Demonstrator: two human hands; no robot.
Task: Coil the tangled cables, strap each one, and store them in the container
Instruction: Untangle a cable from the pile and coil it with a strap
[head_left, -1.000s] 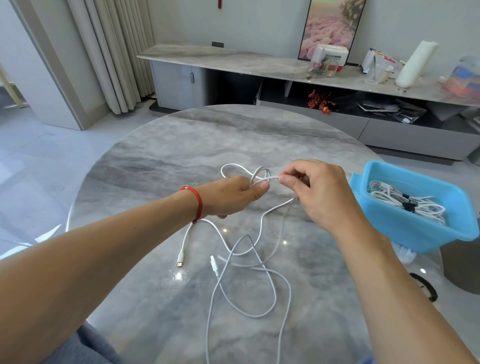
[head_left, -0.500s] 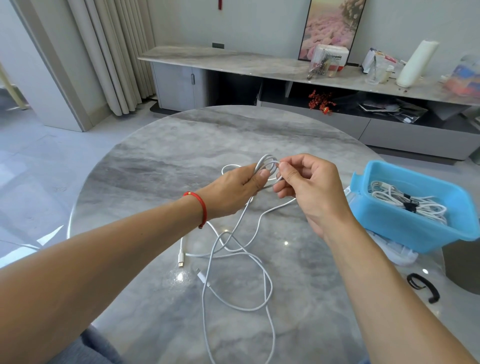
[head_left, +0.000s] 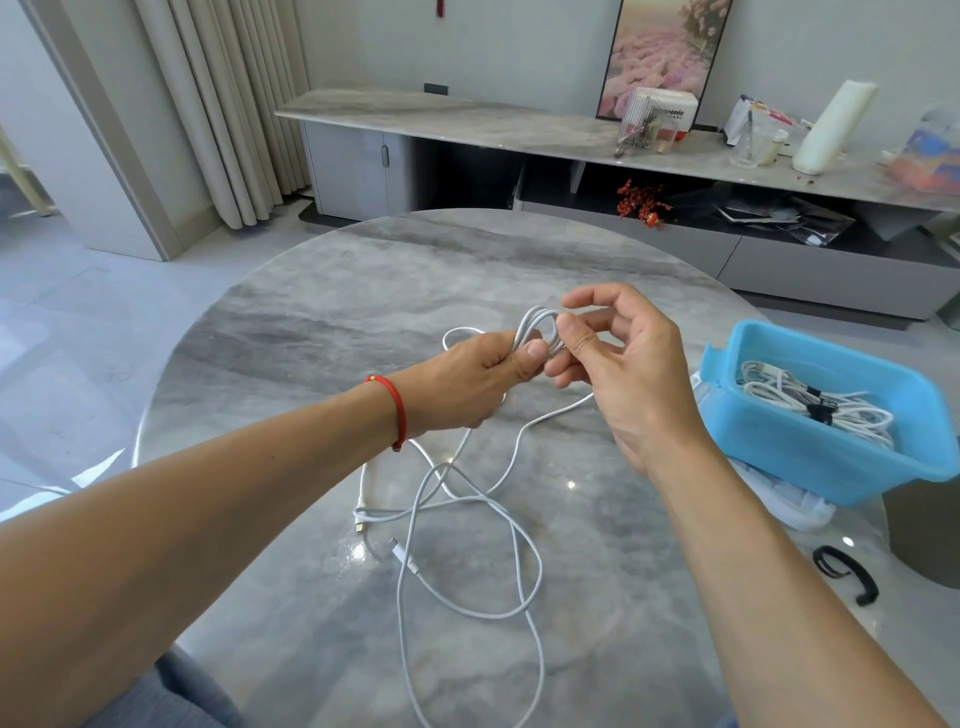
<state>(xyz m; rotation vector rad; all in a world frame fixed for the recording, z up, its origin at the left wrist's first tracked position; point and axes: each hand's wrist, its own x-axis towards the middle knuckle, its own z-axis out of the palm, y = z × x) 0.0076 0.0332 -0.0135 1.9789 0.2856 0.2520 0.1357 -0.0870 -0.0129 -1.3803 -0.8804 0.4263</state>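
A white cable lies in loose tangled loops (head_left: 522, 571) on the round marble table (head_left: 363, 291), with both plug ends (head_left: 400, 552) near the middle. My left hand (head_left: 467, 382) grips a small coil (head_left: 540, 325) of this cable under its thumb, raised above the table. My right hand (head_left: 623, 364) is right beside the coil, thumb tip against it, index finger lifted and the other fingers loosely bent. A strand drops from under that hand to the table. The blue container (head_left: 810, 467) at the right holds strapped white cables (head_left: 810, 400).
A black strap (head_left: 847, 571) lies on the table near its right edge, in front of the container. Something white (head_left: 789, 506) lies under the container. A long sideboard (head_left: 519, 130) with clutter runs along the back wall, and curtains hang at the left.
My right hand has let go of its pinch and spread its fingers beside the coil. The coil in my left hand has gained a loop, and the loose cable has been drawn closer.
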